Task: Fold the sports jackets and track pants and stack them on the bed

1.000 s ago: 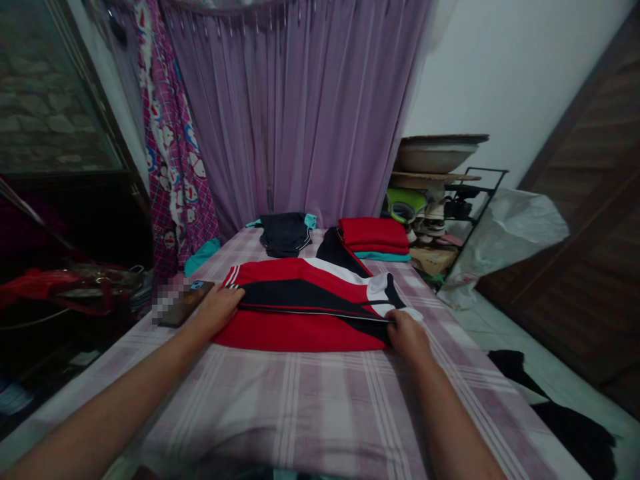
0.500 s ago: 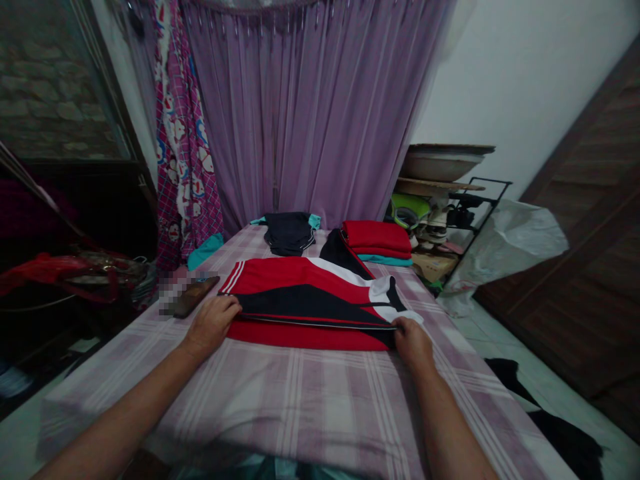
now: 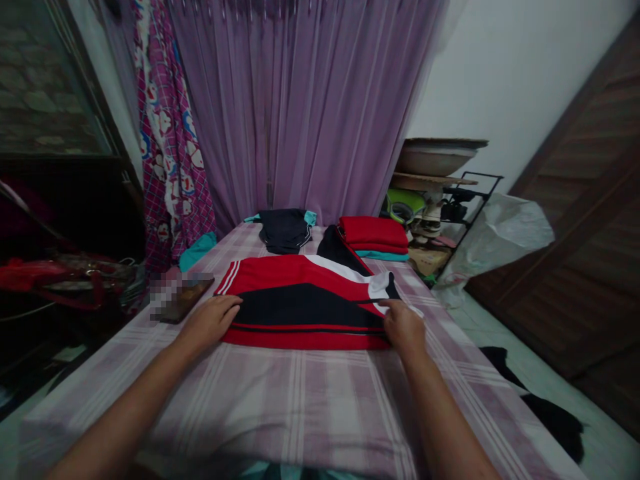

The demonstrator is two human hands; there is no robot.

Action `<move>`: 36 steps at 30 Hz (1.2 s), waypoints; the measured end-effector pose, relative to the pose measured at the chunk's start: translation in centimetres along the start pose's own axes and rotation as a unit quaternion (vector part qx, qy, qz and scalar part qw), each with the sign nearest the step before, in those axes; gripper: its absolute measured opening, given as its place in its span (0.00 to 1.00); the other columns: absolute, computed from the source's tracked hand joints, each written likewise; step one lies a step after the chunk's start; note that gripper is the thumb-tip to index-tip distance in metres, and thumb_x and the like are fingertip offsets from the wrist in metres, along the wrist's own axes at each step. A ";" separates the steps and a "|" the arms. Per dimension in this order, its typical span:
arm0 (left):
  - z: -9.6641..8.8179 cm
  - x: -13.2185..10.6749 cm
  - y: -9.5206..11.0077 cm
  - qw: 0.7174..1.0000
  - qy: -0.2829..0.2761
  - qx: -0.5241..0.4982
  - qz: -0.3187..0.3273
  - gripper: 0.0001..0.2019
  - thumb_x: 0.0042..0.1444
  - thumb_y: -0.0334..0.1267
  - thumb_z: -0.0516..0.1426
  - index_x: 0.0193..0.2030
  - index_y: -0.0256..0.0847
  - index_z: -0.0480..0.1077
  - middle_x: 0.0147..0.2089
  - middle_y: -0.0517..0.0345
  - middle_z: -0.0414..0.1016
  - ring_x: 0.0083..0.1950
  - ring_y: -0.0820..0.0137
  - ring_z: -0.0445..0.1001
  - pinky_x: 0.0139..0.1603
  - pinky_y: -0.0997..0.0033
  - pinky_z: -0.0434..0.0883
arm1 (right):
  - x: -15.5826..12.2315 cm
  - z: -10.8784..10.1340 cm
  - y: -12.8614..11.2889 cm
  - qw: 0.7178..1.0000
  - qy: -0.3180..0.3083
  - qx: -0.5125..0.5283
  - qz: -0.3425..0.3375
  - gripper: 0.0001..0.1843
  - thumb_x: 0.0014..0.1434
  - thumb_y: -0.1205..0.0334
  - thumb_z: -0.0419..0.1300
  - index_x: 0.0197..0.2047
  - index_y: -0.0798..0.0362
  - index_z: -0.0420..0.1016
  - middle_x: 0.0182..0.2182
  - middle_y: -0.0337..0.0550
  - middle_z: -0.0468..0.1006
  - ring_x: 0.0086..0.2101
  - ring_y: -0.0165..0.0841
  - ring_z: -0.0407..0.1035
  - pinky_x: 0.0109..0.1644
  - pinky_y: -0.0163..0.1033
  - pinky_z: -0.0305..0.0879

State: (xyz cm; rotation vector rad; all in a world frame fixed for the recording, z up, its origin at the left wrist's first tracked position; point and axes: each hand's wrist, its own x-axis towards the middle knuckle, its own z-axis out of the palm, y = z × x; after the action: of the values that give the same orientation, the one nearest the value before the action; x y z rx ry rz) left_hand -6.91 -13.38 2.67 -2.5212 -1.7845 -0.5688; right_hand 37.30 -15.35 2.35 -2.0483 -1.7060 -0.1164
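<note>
Head view, garment: red/black/white garment [image 3: 295, 303] is laid folded on checked cloth [image 3: 300, 407], btwn both hands; red strip is seen along near edge, below black panel.
L hand [image 3: 213, 321]: fingers are held close together, slightly bent, over near-left corner; whether fabric is pinched can't be told.
R hand [image 3: 404, 327]: fingers are bent over white/black end; thumb is hidden, so grip can't be told.
Black panel: best smoothed w/ light, even tension from both ends; if one side is tugged more, layers will prob. skew.
Red strip: width should be evened L to R, so near edge is left straight.
White end: prob. trickiest, b/c layers look uneven there; best pressed flat gently.
Phone [image 3: 187, 303]: near L hand, apart; shouldn't be nudged.
</note>
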 end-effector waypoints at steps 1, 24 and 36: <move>0.6 0.5 0.7 1.000 0.016 0.026 -0.003 0.23 0.64 0.47 0.43 0.55 0.42 0.73 0.58 0.50 0.76 0.60 0.61 0.71 0.64 0.58 0.65 | 0.3 0.2 -2.4 0.999 -0.011 0.018 -0.036 0.21 0.60 0.68 0.49 0.50 0.49 0.79 0.50 0.48 0.79 0.43 0.40 0.75 0.45 0.41 0.67; 5.9 2.9 2.8 0.985 -0.053 0.154 -0.051 0.32 0.63 0.59 0.44 0.67 0.44 0.64 0.69 0.45 0.63 0.71 0.51 0.57 0.68 0.42 0.49 | 1.9 4.8 1.6 0.938 -0.183 0.008 -0.294 0.26 0.70 0.56 0.44 0.68 0.51 0.62 0.66 0.51 0.62 0.66 0.39 0.55 0.68 0.55 0.50; 6.0 2.4 3.4 0.988 -0.013 0.146 -0.042 0.29 0.64 0.57 0.46 0.66 0.45 0.65 0.69 0.46 0.63 0.70 0.52 0.58 0.68 0.42 0.49 | 2.7 4.3 -4.9 0.966 -0.106 0.022 -0.235 0.27 0.69 0.56 0.44 0.69 0.48 0.59 0.68 0.50 0.60 0.66 0.41 0.53 0.68 0.60 0.45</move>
State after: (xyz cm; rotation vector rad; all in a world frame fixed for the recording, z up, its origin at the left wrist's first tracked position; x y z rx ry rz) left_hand -1.41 -11.16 -1.57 -2.2776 -1.8344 -0.2515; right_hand 32.24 -10.62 0.91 -1.6331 -2.2818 -0.0088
